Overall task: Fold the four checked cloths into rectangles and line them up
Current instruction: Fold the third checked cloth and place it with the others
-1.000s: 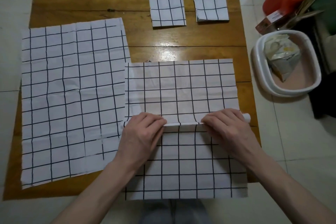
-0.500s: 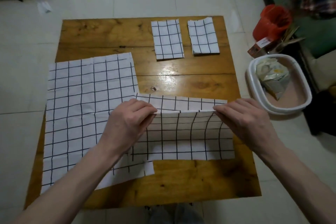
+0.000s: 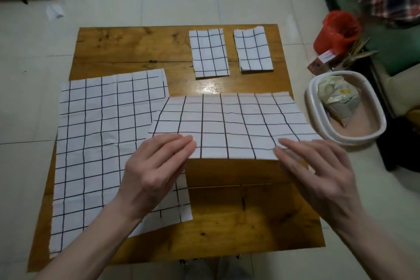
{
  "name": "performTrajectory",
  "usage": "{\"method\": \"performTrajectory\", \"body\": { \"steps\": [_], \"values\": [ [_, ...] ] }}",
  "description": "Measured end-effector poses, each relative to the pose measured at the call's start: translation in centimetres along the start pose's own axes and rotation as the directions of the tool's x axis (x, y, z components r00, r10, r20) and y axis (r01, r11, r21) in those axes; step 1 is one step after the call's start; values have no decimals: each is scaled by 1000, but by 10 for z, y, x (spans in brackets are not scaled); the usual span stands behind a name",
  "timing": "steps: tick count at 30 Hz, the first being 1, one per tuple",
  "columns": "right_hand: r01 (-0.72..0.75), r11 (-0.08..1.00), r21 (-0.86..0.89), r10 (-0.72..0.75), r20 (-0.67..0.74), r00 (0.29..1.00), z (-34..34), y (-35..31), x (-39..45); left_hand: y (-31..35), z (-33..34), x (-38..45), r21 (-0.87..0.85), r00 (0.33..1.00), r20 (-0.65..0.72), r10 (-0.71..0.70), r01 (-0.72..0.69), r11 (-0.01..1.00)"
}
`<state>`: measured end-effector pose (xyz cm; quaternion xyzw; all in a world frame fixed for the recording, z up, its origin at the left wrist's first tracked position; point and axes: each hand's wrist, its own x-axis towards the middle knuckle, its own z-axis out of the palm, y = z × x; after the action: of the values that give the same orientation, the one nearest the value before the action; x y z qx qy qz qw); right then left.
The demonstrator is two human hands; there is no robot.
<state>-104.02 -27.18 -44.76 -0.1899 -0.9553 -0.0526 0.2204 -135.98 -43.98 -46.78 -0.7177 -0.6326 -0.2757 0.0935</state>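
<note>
Far left on the floor lies a scrap of paper (image 3: 54,10). The wooden bench (image 3: 238,207) carries, at its left, an unfolded checked cloth (image 3: 95,143) lying flat, its right edge overlapped by the half-folded cloth (image 3: 227,125), which spans the bench's centre and overhangs its right edge. Behind, at the far edge, two folded cloths sit side by side, apart: the left folded rectangle (image 3: 209,52) and the right folded rectangle (image 3: 253,49). The left hand (image 3: 156,166) pinches the half-folded cloth's near left corner, partly covering the unfolded cloth beneath. The right hand (image 3: 318,170) has fingers straight and spread over the near right corner; grip cannot be confirmed. Right of the bench: a white basin (image 3: 354,141) holding a crumpled bag (image 3: 338,95), and a red bag (image 3: 338,29) behind it
</note>
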Motion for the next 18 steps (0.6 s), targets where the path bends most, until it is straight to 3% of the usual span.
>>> {"method": "performTrajectory", "body": {
  "steps": [7, 14, 18],
  "values": [
    [-145, 989, 32, 134, 236, 963, 55, -29, -74, 21, 56, -74, -23, 958, 268, -99, 110, 994],
    [-350, 937, 0, 320, 410, 854, 84, -49, -108, 45, 79, -106, -20, 897, 403, -180, 206, 978],
    [-458, 889, -11, 422, 406, 810, 84, -63, -109, 56, 78, -113, 54, 865, 446, -230, 230, 972]
  ]
}}
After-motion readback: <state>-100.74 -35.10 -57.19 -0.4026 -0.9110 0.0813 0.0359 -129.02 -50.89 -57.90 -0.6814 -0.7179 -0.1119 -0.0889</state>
